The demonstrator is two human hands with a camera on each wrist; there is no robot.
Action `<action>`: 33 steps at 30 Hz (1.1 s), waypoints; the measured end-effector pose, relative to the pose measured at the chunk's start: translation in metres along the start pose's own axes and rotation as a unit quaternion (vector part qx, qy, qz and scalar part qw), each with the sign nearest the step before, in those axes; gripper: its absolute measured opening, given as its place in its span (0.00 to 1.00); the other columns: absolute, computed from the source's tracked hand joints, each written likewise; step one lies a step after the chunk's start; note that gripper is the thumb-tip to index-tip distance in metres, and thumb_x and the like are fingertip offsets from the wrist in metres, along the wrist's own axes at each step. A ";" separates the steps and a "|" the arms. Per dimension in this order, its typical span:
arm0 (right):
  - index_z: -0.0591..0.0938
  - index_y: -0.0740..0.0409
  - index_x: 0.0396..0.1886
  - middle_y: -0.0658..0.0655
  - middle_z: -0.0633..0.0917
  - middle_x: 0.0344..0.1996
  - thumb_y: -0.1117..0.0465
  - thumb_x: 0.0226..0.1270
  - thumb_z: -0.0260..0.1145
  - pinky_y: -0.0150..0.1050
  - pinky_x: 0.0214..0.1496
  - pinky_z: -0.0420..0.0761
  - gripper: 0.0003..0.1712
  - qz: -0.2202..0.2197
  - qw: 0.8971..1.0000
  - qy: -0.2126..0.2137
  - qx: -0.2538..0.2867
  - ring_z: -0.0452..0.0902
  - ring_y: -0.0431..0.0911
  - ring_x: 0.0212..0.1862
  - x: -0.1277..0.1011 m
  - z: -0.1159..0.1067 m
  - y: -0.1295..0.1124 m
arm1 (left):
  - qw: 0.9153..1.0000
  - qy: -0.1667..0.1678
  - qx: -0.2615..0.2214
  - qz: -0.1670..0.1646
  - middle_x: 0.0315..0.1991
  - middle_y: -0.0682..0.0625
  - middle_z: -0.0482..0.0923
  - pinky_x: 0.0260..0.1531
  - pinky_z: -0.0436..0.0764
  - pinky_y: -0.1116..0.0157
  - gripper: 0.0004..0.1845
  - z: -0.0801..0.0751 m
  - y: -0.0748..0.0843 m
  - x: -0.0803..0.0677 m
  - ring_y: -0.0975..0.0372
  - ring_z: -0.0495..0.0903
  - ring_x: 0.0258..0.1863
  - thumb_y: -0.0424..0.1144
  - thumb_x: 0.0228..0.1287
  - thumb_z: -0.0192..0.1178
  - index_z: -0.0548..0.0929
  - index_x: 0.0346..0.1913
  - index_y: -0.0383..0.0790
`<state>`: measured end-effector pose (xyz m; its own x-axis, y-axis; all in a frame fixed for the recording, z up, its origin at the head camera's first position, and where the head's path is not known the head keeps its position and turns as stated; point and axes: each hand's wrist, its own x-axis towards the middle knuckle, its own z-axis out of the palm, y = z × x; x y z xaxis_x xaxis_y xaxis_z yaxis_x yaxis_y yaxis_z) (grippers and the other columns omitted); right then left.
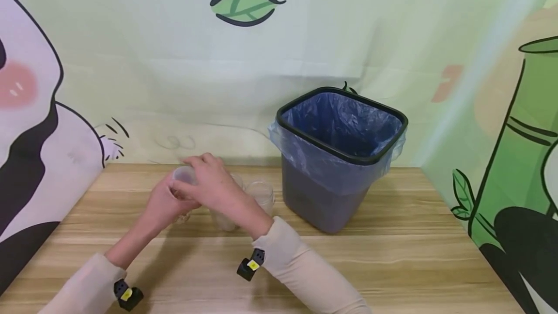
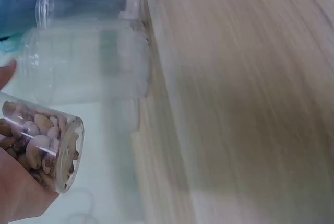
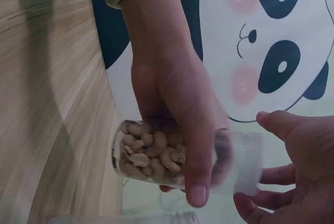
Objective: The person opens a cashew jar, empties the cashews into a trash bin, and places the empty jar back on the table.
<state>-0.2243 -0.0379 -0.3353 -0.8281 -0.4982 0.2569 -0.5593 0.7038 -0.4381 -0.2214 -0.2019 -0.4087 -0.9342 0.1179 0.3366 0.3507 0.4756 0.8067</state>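
Note:
My left hand [image 1: 167, 202] grips a clear jar of cashews [image 3: 151, 153] around its side, above the table. A translucent whitish lid [image 3: 246, 162] covers the jar's end. My right hand [image 3: 292, 166] is at that end, thumb and fingers spread around the lid. Its thumb looks apart from the lid; whether the lower fingers touch it I cannot tell. From above, my right hand [image 1: 213, 183] partly hides the jar top. Just to the right stand two clear jars, a nearer jar [image 1: 225, 221] and a farther jar [image 1: 261, 192]; the right forearm partly covers them.
A grey bin [image 1: 322, 202] with a black rim and a blue plastic liner [image 1: 314, 159] stands on the wooden table [image 1: 392, 265], right of the jars. Behind the table hangs a pale green backdrop [image 1: 174, 86] with leaf and panda drawings.

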 end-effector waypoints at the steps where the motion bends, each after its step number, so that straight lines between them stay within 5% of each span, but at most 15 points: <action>1: 0.77 0.53 0.69 0.53 0.80 0.58 0.36 0.72 0.61 0.32 0.49 0.76 0.36 0.001 1.000 0.005 -0.002 0.74 0.45 0.58 -0.001 0.000 -0.002 | 1.000 0.002 0.013 0.006 0.51 0.36 0.80 0.39 0.80 0.72 0.37 0.000 0.003 -0.001 0.60 0.79 0.45 0.30 0.50 0.77 0.73 0.63 0.28; 4: 0.81 0.54 0.64 0.51 0.82 0.52 0.37 0.70 0.64 0.29 0.46 0.73 0.33 -0.011 1.000 0.024 -0.012 0.74 0.44 0.52 -0.002 -0.001 -0.005 | 0.999 0.005 0.039 0.017 0.52 0.34 0.80 0.39 0.79 0.71 0.38 -0.002 0.013 -0.004 0.52 0.78 0.47 0.30 0.50 0.77 0.72 0.65 0.29; 8: 0.82 0.52 0.63 0.50 0.84 0.53 0.40 0.70 0.67 0.29 0.50 0.72 0.30 -0.046 0.998 0.030 -0.019 0.75 0.43 0.53 -0.005 -0.007 -0.009 | 0.998 0.012 0.052 0.026 0.50 0.34 0.81 0.39 0.79 0.71 0.37 -0.005 0.021 -0.008 0.53 0.79 0.46 0.29 0.49 0.75 0.73 0.64 0.27; 14: 0.78 0.49 0.68 0.49 0.80 0.65 0.49 0.71 0.69 0.34 0.69 0.67 0.28 -0.111 0.993 -0.045 0.009 0.70 0.45 0.69 -0.008 -0.027 -0.008 | 0.998 0.022 0.061 0.025 0.49 0.36 0.82 0.40 0.78 0.72 0.36 -0.008 0.027 -0.013 0.55 0.78 0.44 0.29 0.46 0.74 0.74 0.62 0.29; 21: 0.74 0.53 0.71 0.50 0.76 0.69 0.57 0.70 0.70 0.25 0.72 0.58 0.32 -0.183 0.978 -0.098 0.027 0.65 0.40 0.73 -0.012 -0.042 -0.003 | 0.998 0.023 0.060 0.020 0.45 0.36 0.83 0.38 0.78 0.69 0.35 -0.009 0.033 -0.018 0.52 0.80 0.42 0.30 0.45 0.74 0.75 0.60 0.28; 24: 0.72 0.51 0.73 0.51 0.72 0.71 0.50 0.71 0.69 0.30 0.73 0.61 0.34 -0.161 0.982 -0.094 0.041 0.64 0.41 0.73 -0.016 -0.042 -0.003 | 0.998 0.018 0.060 0.016 0.44 0.37 0.83 0.37 0.79 0.69 0.32 -0.009 0.035 -0.019 0.54 0.79 0.41 0.29 0.45 0.74 0.76 0.58 0.29; 28: 0.69 0.48 0.75 0.53 0.70 0.70 0.37 0.73 0.61 0.39 0.68 0.71 0.37 -0.078 0.994 -0.064 0.040 0.67 0.46 0.69 -0.022 -0.038 -0.009 | 0.998 0.008 0.066 0.008 0.41 0.40 0.82 0.32 0.80 0.67 0.28 -0.010 0.037 -0.019 0.57 0.79 0.35 0.30 0.47 0.74 0.77 0.54 0.31; 33: 0.77 0.48 0.65 0.52 0.77 0.57 0.31 0.73 0.55 0.38 0.52 0.80 0.34 -0.010 0.999 -0.022 -0.037 0.76 0.46 0.52 -0.023 -0.028 -0.018 | 0.998 -0.014 0.058 0.008 0.41 0.37 0.82 0.25 0.80 0.65 0.36 -0.009 0.038 -0.021 0.53 0.80 0.33 0.27 0.47 0.74 0.73 0.63 0.32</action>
<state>-0.1958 -0.0250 -0.3094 -0.8147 -0.5341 0.2257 -0.5790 0.7274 -0.3684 -0.1877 -0.1940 -0.3804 -0.9308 0.1494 0.3336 0.3567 0.5705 0.7398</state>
